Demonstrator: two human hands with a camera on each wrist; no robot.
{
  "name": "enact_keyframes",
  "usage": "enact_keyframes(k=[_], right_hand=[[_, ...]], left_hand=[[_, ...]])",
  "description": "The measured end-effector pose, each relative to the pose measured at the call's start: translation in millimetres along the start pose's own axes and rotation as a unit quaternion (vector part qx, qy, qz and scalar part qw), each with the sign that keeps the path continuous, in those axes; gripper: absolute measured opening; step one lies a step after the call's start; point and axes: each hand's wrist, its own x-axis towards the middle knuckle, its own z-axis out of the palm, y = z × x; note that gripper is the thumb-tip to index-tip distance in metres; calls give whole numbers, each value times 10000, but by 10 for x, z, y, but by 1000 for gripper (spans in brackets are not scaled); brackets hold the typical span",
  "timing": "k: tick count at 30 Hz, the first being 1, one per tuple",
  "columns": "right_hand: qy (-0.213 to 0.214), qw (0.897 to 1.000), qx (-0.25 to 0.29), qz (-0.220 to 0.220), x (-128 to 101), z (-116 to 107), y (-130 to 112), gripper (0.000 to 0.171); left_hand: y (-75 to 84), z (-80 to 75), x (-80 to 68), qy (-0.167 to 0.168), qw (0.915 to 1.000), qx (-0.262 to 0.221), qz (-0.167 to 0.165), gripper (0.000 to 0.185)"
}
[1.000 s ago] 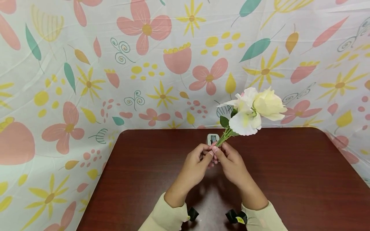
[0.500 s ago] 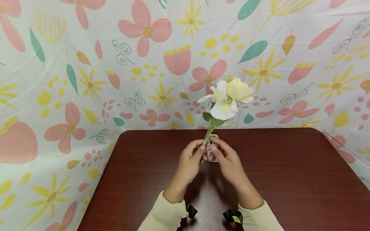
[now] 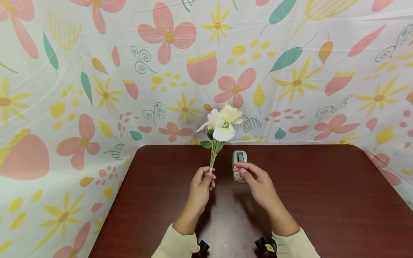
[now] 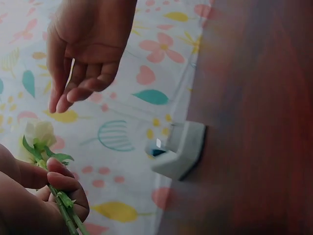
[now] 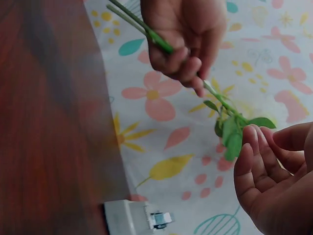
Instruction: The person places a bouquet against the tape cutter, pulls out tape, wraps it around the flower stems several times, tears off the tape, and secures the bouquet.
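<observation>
My left hand [image 3: 199, 191] grips a small bunch of artificial flowers [image 3: 222, 123] by the green stems [image 3: 213, 156], thumb against curled fingers. White and cream blooms top the bunch, with leaves just below them. A pale, shiny band shows on the stems beside the fingers in the right wrist view, where the cut ends stick out behind the hand. To the right, my right hand [image 3: 264, 188] hovers with loosely bent fingers and nothing between them. Its fingertips overlap a grey-white tape dispenser [image 3: 240, 154] in the head view; whether they touch it I cannot tell there.
A dark red-brown wooden table [image 3: 306, 197] lies beneath both hands. Behind it and at the sides hangs a white cloth [image 3: 180, 82] printed with flowers and leaves. The dispenser [image 4: 188, 152] stands near the table's far edge.
Both hands were together at the stems. The left hand has carried the bunch leftward and turned it more upright, while the right hand has let go, leaving the dispenser more exposed.
</observation>
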Motion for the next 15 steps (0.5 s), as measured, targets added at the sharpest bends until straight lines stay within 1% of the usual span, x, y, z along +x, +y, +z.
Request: enact_keyframes(k=[3,8,15], right_hand=[[-106,9998,49,138,-4,-8,75,28],[-320,9990,-79,296,-35,17,205,26],[-646,9966,-136,486,-73,135,356,26]], left_hand=[[-92,-56,-20,74,9998,80,-147,23],[-218,-126,-59,148,9988,196,-418,26],[-338,-175,-118,162,9972,304,-665,32]])
